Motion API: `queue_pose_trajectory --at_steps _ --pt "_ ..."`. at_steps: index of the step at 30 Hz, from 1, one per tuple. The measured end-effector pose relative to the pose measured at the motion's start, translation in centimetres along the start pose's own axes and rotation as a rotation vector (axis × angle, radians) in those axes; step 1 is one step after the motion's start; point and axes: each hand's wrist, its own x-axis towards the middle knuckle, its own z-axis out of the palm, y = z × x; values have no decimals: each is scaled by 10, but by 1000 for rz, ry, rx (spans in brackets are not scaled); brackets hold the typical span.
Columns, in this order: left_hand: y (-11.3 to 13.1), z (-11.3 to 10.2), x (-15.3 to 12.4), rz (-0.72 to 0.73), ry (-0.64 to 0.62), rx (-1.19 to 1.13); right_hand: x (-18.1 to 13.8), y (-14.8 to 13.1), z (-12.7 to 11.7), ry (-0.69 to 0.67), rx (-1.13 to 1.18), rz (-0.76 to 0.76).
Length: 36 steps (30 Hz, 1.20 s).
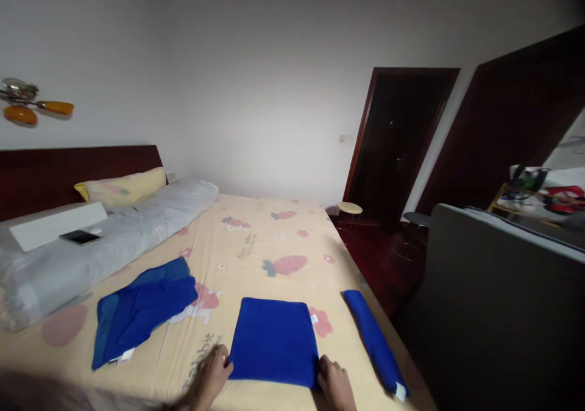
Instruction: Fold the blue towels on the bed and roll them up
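A folded blue towel (pixel 274 341) lies flat on the yellow bedsheet (pixel 256 246) right in front of me. My left hand (pixel 211 374) pinches its near left corner, fingers closed on the cloth. My right hand (pixel 336 382) grips its near right corner in the same way. A rolled blue towel (pixel 375 341) lies to the right, near the bed's edge. A loose pile of blue towels (pixel 141 313) lies to the left.
A long grey bolster (pixel 105 246) and a yellow pillow (pixel 121 186) lie along the dark headboard, with a phone (pixel 80 236) and a white board (pixel 57 225) on top. A grey sofa back (pixel 493 289), a stool (pixel 350 208) and a dark doorway (pixel 397 142) stand right.
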Motion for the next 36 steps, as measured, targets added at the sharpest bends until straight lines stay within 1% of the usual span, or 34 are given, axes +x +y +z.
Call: queue_pose_trajectory --at_steps 1,3,4,5,6,7,9,10,12,14,16,18,19,21,23,25,27,29,31,33,35,36 --pt "4 5 -2 -7 35 18 -1 -2 6 45 -33 6" --pt "17 20 -7 23 124 64 -4 -13 22 143 -87 -53" --pt "26 29 -10 70 145 80 -7 -21 33 196 -117 -112" --pt "36 39 -13 144 133 85 -10 -30 45 238 -142 -191" --pt "47 50 -16 234 86 78 -12 -40 58 261 -159 -278" --pt "58 60 -20 318 7 61 -15 -49 70 264 -167 -357" --pt "73 75 -25 446 -123 21 -18 -60 89 238 -172 -462" --pt "76 80 -26 474 -155 8 -19 -59 94 215 -173 -486" --pt "69 82 -27 447 -163 5 -20 -46 94 176 -189 -469" --pt "49 76 -26 367 -126 33 -19 -20 81 154 -225 -396" --pt "24 66 -23 306 -82 73 -20 6 61 110 -262 -322" --pt "6 57 -21 299 -35 98 -20 21 43 45 -278 -278" --pt "2 54 -19 303 -14 107 -21 23 36 17 -275 -277" --pt "0 49 -16 308 20 118 -21 14 26 22 -252 -282" --pt "4 45 -12 308 47 123 -20 -2 21 65 -226 -291" --pt "8 40 -9 345 68 100 -18 -17 17 91 -213 -285" --pt "10 31 -8 398 96 45 -14 -26 12 82 -209 -265" --pt "11 20 -7 411 112 -8 -9 -29 6 52 -194 -260" --pt "11 6 -6 374 108 -50 -4 -27 1 19 -180 -267" --pt "13 -5 -4 308 61 -80 1 -24 0 -19 -178 -245" --pt "15 -12 0 219 13 -64 6 -21 2 -47 -203 -179" --pt "16 -12 1 167 -5 -43 8 -20 4 -39 -221 -138"
